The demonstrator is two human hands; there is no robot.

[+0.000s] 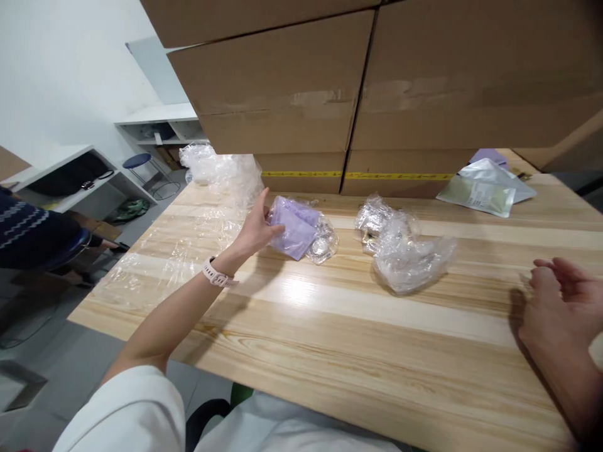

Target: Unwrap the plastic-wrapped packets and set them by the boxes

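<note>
My left hand [259, 226] reaches over the table with thumb and forefinger spread. Its thumb lies at the edge of a folded purple packet [294, 229] in clear plastic; the other fingers are partly hidden. Against that packet's right side rests a small clear bag [322, 242] with a shiny round piece inside. Off to the right, my right hand [560, 301] hovers above the wood with curled fingers, and whatever they may hold is not clear. Between the hands sit crumpled clear plastic bags [405, 260], one with gold-coloured bits showing through.
Stacked cardboard boxes [282, 88] rise along the table's back edge. Loose plastic wrap [226, 172] covers the left part of the wooden table [330, 351]. Silver-green pouches [485, 188] lie at the back right. A person in a dark patterned top [32, 232] sits at left.
</note>
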